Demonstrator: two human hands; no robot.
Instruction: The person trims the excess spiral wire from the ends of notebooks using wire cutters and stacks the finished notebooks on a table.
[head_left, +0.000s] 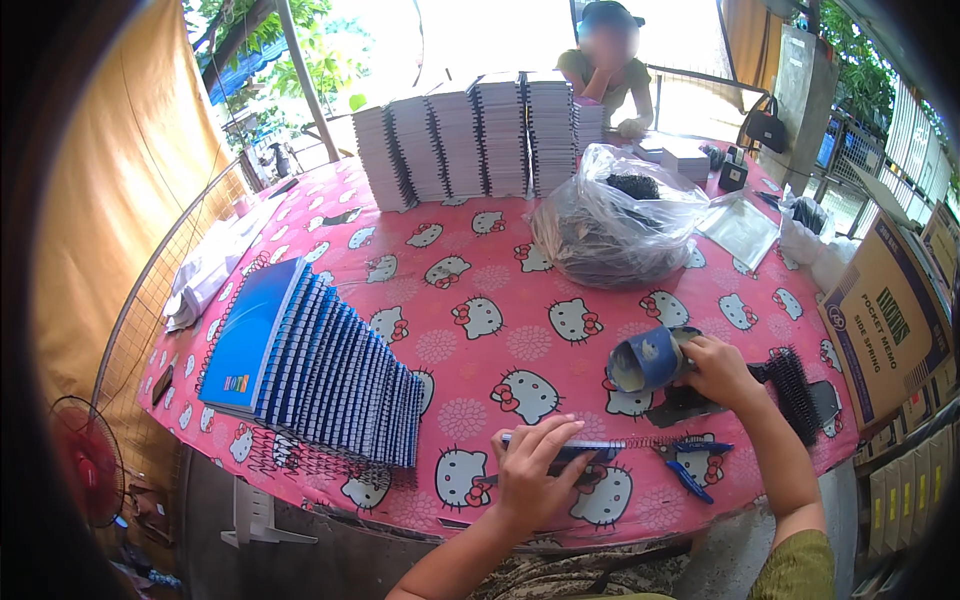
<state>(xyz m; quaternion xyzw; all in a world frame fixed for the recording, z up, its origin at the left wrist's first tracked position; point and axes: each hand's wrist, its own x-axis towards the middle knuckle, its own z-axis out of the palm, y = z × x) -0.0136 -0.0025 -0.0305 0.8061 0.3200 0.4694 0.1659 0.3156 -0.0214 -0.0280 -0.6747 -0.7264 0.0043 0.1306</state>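
My left hand [537, 470] is closed on a small notebook [603, 444], held edge-on above the pink table cover. A thin spiral wire [645, 441] runs out from the notebook's right end toward a pair of blue-handled pliers [690, 480] on the table. My right hand [717, 370] has its fingers curled on the right side of a blue hollow cylinder [642, 362] with a pale worn patch. Under that hand lies a dark flat piece [682, 406]. A bundle of black spiral coils [794, 398] sits just right of my right wrist.
Blue-covered notebooks [330, 350] lean in a row at left. Tall stacks of bound pads [450, 145] stand at the back beside a clear plastic bag [610, 220] of black coils. A cardboard box [885, 310] stands at right. Across the table sits a person [612, 75].
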